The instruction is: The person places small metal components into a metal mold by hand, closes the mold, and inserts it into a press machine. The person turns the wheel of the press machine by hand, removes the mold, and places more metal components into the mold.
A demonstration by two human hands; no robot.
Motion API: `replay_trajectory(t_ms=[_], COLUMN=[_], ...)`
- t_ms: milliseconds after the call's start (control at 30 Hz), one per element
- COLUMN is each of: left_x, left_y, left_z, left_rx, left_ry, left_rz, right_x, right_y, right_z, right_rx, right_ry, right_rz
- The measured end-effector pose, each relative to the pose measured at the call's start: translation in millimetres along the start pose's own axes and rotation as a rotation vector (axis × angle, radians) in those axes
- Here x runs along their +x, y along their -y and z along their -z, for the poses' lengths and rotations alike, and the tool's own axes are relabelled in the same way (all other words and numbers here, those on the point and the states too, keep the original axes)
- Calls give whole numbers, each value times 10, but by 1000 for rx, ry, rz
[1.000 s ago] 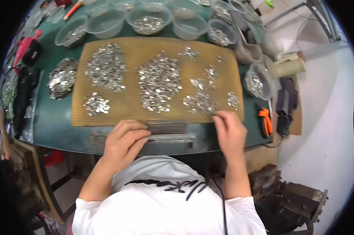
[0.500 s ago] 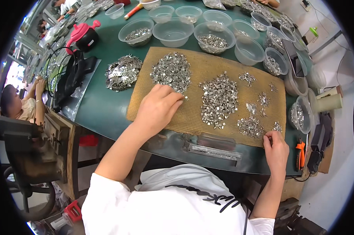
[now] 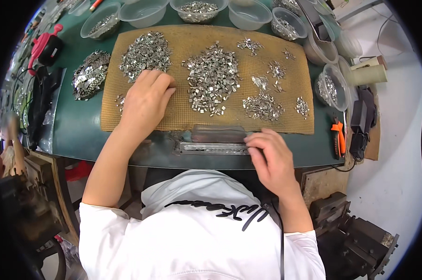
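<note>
Brown ribbed mat (image 3: 176, 119) on green table (image 3: 80, 126), head view: heaps of silvery metal pieces (image 3: 213, 81) | left hand (image 3: 148, 98): bent fingers at near edge of left heap (image 3: 145, 51), grasp: cannot tell | right hand (image 3: 272, 158): curved fingers by right end of metal fixture (image 3: 211, 148), grasp: cannot tell | fixture: on table, between mat and table's near edge

I see a green counter (image 3: 83, 126) across the middle, whitish wall (image 3: 393, 116) on the right. Wood-edged stand (image 3: 59, 184) near left, dark metal machinery (image 3: 367, 238) low at near right. Grey metal bar (image 3: 359, 10) far right. Light's bright.
</note>
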State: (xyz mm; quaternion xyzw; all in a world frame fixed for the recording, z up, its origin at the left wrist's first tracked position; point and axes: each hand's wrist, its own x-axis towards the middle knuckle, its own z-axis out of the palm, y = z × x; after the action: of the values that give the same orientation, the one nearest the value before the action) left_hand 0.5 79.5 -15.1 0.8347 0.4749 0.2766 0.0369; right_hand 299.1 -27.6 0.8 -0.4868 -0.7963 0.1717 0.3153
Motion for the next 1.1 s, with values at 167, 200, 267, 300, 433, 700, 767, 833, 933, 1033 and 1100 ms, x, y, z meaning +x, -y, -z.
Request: replay_trajectory(t_ms=[167,200,267,300,433,700,767,833,933,1033,1100], left_x=[-177,-219,-300,-337,-419,-410,-455,-447,-420,-372,-355], left_y=[-144,-166,-207,-226,-272,-417,-429,-465,-520,-562,-586], left_z=[57,65,78,81,86,53,70,75,78,93,88], left_rx=[-344,-343,-400,-404,-442,-534,-515,-503,-461,-432,-425], left_ry=[25,26,8,7,12,10,16,9,17,20,11], left_rz=[225,228,261,260,297,317,327,296,231,140,95], right_x=[-58,-55,-57,-59,-47,-84,-85,-61,-58,35,72], right_y=[31,30,57,66,45,20,-2,-57,-246,-527,-758], right_z=[-141,-156,-171,-173,-184,-91,-100,-15,178,325,362], right_rx=[45,33,3,-25,-57,-245,-157,9,-69,-219,-314], right_ry=[59,60,63,65,55,-38,-28,26,-58,-223,-225], right_rz=[22,33,41,49,56,159,134,89,-15,-171,-211])
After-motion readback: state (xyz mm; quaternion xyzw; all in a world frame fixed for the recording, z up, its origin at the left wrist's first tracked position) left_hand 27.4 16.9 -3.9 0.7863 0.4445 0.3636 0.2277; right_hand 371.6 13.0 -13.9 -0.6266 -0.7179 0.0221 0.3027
